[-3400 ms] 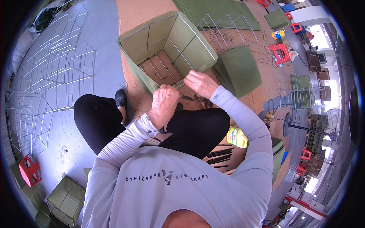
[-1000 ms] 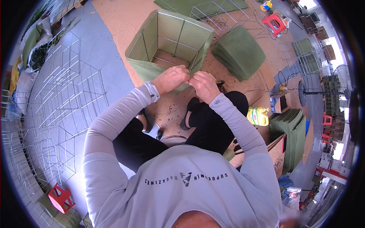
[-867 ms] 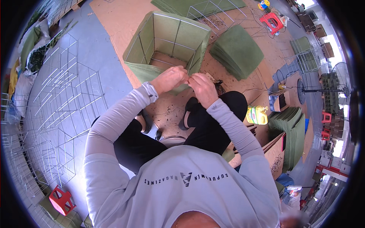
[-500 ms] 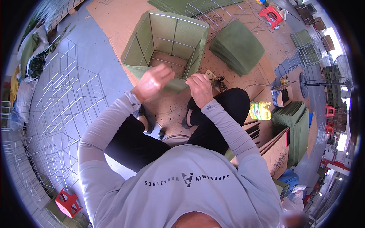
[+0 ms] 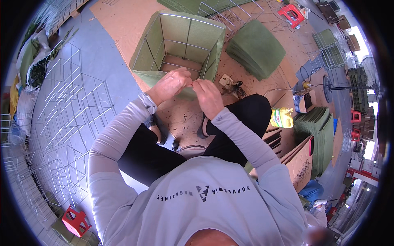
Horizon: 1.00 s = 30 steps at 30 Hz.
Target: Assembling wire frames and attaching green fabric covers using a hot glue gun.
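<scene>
Floor under you was grey concrete (image 5: 119, 88) w/ brown cardboard sheets (image 5: 123, 16) laid over it ahead of your hands. On the cardboard, just beyond your hands, sat a wire-frame box lined w/ green fabric (image 5: 180, 45). Right of your hands lay a stack of green fabric pieces (image 5: 256, 49); nearer, a yellow bottle (image 5: 281, 117). Left of your hands, white wire frames (image 5: 69, 119) lay on the concrete; a red stool (image 5: 76, 222) sat behind them.

yellow bottle (image 5: 281, 117), red stool (image 5: 76, 221), stacked green mats (image 5: 255, 49).
</scene>
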Tool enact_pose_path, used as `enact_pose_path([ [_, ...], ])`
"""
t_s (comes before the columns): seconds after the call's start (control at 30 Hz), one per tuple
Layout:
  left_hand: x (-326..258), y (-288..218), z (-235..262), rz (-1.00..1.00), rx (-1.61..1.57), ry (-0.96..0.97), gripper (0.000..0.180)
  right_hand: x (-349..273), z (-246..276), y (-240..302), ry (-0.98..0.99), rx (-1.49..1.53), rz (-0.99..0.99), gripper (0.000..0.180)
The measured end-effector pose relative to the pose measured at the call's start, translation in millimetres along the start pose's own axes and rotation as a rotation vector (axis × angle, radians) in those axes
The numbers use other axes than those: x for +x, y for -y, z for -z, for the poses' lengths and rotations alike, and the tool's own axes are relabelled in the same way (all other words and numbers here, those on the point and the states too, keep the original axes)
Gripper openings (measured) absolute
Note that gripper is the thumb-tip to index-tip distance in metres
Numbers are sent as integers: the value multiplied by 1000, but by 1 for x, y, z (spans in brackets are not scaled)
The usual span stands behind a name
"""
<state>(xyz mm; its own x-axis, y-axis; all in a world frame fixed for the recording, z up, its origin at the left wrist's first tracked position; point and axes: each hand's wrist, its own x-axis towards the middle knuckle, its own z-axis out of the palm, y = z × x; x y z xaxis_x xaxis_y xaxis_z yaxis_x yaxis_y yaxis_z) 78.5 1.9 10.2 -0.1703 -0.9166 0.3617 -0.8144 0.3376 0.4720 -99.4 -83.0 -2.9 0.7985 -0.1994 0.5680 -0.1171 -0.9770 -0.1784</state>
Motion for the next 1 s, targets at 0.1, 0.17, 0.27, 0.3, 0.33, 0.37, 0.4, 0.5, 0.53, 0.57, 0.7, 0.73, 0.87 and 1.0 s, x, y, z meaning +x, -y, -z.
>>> enact_pose_path([
  [0.1, 0, 5, 1, 36, -34, 40, 12, -6, -12, 0, 40, 41, -47, 14],
  [0.17, 3, 7, 4, 28, -88, 54, 12, -8, -13, -3, 85, 83, -82, 13],
  [0.27, -3, 2, 15, -1, 32, -96, 18, -9, -13, -7, 94, 114, -113, 12],
  [0.3, -4, -3, 22, -3, 30, -94, 18, -9, -13, -7, 89, 133, -128, 11],
  [0.33, -6, -8, 29, 22, 71, -151, 15, -10, -12, -8, 84, 153, -143, 10],
  [0.37, -10, -13, 33, 53, 117, -211, 13, -8, -11, -6, 86, 155, -141, 10],
  [0.4, -14, -15, 28, 56, 117, -210, 13, -5, -8, -5, 94, 167, -164, 9],
  [0.5, -21, -14, 9, -72, 279, -206, 13, -2, -7, -4, 136, 177, -202, 7],
  [0.53, -22, -13, 4, -59, 293, -173, 13, -2, -6, -5, 170, 173, -220, 6],
  [0.57, -22, -13, 2, -46, 305, -139, 14, -1, -5, -5, 171, 173, -221, 6],
  [0.7, -13, 5, 4, -25, 147, -45, 20, 0, -3, -6, 223, 204, -235, 11],
  [0.73, -10, 10, 5, 3, 39, 5, 16, 0, -4, -5, 227, 223, -233, 13],
  [0.87, -4, 26, 6, 87, -211, 121, 10, 3, -21, 16, -26, 57, -22, 22],
  [1.0, 3, 29, 19, 219, -319, 196, 11, 2, -28, 15, -65, 36, -111, 23],
])
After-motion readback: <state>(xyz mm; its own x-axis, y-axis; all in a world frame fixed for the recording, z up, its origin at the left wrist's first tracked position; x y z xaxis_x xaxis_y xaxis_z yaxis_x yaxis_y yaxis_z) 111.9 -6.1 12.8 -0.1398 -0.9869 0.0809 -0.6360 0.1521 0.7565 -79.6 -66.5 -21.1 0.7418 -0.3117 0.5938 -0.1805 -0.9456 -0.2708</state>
